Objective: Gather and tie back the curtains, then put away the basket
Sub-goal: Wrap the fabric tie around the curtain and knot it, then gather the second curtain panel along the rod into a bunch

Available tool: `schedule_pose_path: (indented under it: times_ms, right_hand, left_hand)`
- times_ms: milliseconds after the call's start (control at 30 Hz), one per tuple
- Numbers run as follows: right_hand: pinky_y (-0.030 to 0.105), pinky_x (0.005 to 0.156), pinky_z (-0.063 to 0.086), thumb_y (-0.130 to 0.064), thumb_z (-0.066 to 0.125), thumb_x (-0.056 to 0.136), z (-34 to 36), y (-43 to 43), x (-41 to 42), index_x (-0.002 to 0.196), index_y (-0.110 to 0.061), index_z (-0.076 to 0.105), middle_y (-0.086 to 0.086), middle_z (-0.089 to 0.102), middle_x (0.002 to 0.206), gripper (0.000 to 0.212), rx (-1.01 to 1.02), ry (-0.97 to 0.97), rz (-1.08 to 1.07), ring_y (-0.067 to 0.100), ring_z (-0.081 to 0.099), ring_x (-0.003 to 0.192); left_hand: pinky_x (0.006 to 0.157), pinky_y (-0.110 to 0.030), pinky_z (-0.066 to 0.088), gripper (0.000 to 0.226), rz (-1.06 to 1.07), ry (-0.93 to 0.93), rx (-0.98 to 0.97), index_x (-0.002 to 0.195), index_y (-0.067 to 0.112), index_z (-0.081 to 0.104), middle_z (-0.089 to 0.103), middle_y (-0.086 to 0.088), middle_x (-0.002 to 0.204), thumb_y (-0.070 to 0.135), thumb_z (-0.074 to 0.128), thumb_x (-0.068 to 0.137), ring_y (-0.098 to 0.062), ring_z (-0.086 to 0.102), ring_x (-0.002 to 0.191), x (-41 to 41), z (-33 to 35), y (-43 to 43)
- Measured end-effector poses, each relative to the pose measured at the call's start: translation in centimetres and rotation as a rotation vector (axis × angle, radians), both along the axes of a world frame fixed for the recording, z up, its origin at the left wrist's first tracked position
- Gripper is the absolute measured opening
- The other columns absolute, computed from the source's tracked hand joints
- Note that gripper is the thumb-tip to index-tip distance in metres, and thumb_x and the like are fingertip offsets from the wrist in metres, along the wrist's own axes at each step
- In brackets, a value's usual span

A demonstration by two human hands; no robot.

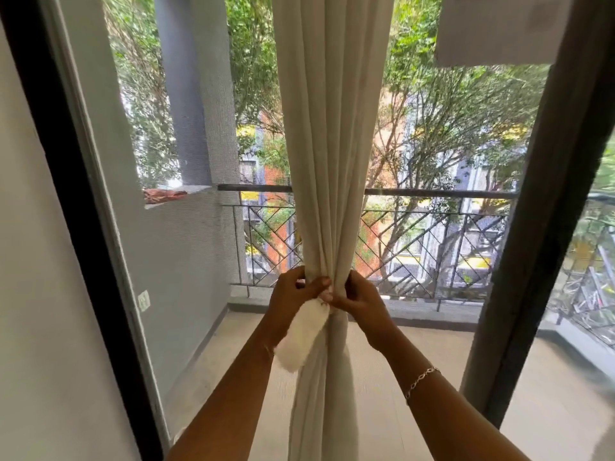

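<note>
A cream curtain [329, 134] hangs in the middle of the view, gathered into a narrow bunch at waist height. My left hand [293, 294] grips the bunch from the left and holds a white tie-back strip [299, 337], whose loose end hangs down over my left forearm. From the right, my right hand [356, 297] pinches the tie-back where it wraps the curtain. Both hands meet at the gathered point. Below the hands the curtain falls loose to the floor. No basket is in view.
A dark door frame [76, 201] stands at the left and another dark frame post [545, 207] at the right. Beyond the mesh screen lie a balcony floor [416, 341] and a metal railing [432, 247]. A white sheet [499, 28] hangs at the top right.
</note>
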State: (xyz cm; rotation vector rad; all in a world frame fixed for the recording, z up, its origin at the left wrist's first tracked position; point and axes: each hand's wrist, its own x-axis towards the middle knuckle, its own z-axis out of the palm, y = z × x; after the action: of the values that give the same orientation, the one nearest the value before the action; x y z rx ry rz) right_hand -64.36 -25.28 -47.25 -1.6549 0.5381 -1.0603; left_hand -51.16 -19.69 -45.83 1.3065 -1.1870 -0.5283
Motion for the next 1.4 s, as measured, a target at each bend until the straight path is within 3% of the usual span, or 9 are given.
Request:
schedule_pose_path:
  times_ms: [200, 300, 400, 533, 700, 867, 967, 1200, 1400]
  right_hand:
    - [0.015, 0.071, 0.053, -0.004, 0.070, 0.078, 1.0, 1.1, -0.9, 0.106, -0.005, 0.057, 0.000, 0.068, 0.094, 0.031, -0.057, 0.088, -0.002, 0.002, 0.067, 0.083]
    - [0.035, 0.087, 0.054, -0.010, 0.067, 0.082, 1.0, 1.4, -1.9, 0.109, -0.005, 0.056, 0.014, 0.066, 0.105, 0.030, -0.096, 0.131, -0.034, 0.024, 0.064, 0.100]
    - [0.049, 0.103, 0.042, -0.027, 0.063, 0.086, 1.4, 2.1, -2.7, 0.120, -0.012, 0.053, 0.015, 0.059, 0.123, 0.039, -0.240, 0.192, -0.117, 0.028, 0.054, 0.117]
    - [0.041, 0.115, 0.021, -0.036, 0.055, 0.090, 2.5, 3.2, -3.4, 0.145, -0.010, 0.026, 0.016, 0.020, 0.154, 0.067, -0.730, 0.602, -0.525, 0.029, 0.017, 0.143]
    - [0.049, 0.109, 0.025, -0.031, 0.071, 0.077, 4.8, 4.2, -3.9, 0.141, -0.003, 0.027, 0.027, 0.030, 0.146, 0.083, -1.109, 0.649, -0.841, 0.038, 0.027, 0.137]
    - [0.040, 0.118, 0.000, -0.041, 0.039, 0.091, 7.0, 5.0, -4.4, 0.147, -0.012, -0.007, 0.018, 0.002, 0.155, 0.078, -1.113, 0.595, -0.901, 0.026, -0.016, 0.144]
    - [0.038, 0.117, -0.003, -0.043, 0.033, 0.092, 7.6, 4.9, -4.6, 0.145, -0.015, -0.015, 0.010, -0.020, 0.154, 0.077, -1.132, 0.591, -0.894, 0.024, -0.020, 0.143]
    - [0.039, 0.117, 0.002, -0.044, 0.032, 0.091, 8.6, 3.0, -5.4, 0.146, -0.014, -0.014, 0.009, -0.025, 0.153, 0.077, -1.188, 0.572, -0.999, 0.025, -0.015, 0.144]
    - [0.040, 0.117, 0.001, -0.047, 0.027, 0.093, 8.7, 1.6, -7.5, 0.146, -0.015, -0.014, 0.013, -0.003, 0.155, 0.074, -1.163, 0.660, -1.072, 0.024, -0.017, 0.144]
  left_hand:
    - [0.090, -0.044, 0.052, 0.028, 0.004, -0.028, 0.043, 0.103, 0.010, 0.063, 0.070, -0.011, 0.100, 0.032, 0.063, 0.085, -0.026, 0.066, 0.097, -0.5, -0.6, 1.4]
    - [0.091, -0.036, 0.049, 0.047, 0.036, -0.083, 0.015, 0.115, 0.015, 0.056, 0.065, -0.007, 0.112, 0.047, 0.060, 0.080, -0.027, 0.060, 0.110, -0.9, -0.4, 2.5]
    - [0.106, -0.036, 0.032, 0.076, 0.206, -0.230, -0.002, 0.144, 0.017, 0.026, 0.035, -0.008, 0.148, 0.056, 0.051, 0.083, -0.024, 0.032, 0.138, -1.8, 0.1, 4.0]
    - [0.117, -0.046, 0.009, 0.091, 0.618, -0.809, -0.205, 0.147, 0.010, 0.011, 0.014, -0.014, 0.155, 0.074, 0.014, 0.082, -0.030, 0.006, 0.145, -2.5, 1.0, 5.8]
    - [0.119, -0.042, -0.007, 0.081, 0.777, -1.313, -0.339, 0.147, 0.010, -0.003, -0.013, -0.010, 0.156, 0.058, 0.029, 0.091, -0.024, -0.012, 0.145, -3.7, 3.5, 6.5]
    - [0.119, -0.037, -0.008, 0.085, 0.851, -1.189, -0.348, 0.146, 0.007, -0.003, -0.001, -0.014, 0.155, 0.063, 0.027, 0.089, -0.023, -0.012, 0.145, -5.3, 5.8, 6.9]
    - [0.119, -0.038, -0.006, 0.084, 0.866, -1.205, -0.322, 0.146, 0.005, 0.001, -0.001, -0.016, 0.155, 0.063, 0.022, 0.090, -0.024, -0.011, 0.145, -5.6, 6.4, 6.6]
    - [0.119, -0.039, -0.003, 0.082, 0.828, -1.193, -0.408, 0.147, 0.006, 0.000, -0.015, -0.010, 0.156, 0.061, 0.021, 0.091, -0.024, -0.010, 0.145, -6.2, 7.0, 3.6]
    - [0.118, -0.039, -0.001, 0.078, 0.734, -1.155, -0.438, 0.144, 0.002, 0.010, 0.012, -0.015, 0.152, 0.060, 0.019, 0.092, -0.021, -0.012, 0.145, -7.9, 6.7, 1.4]
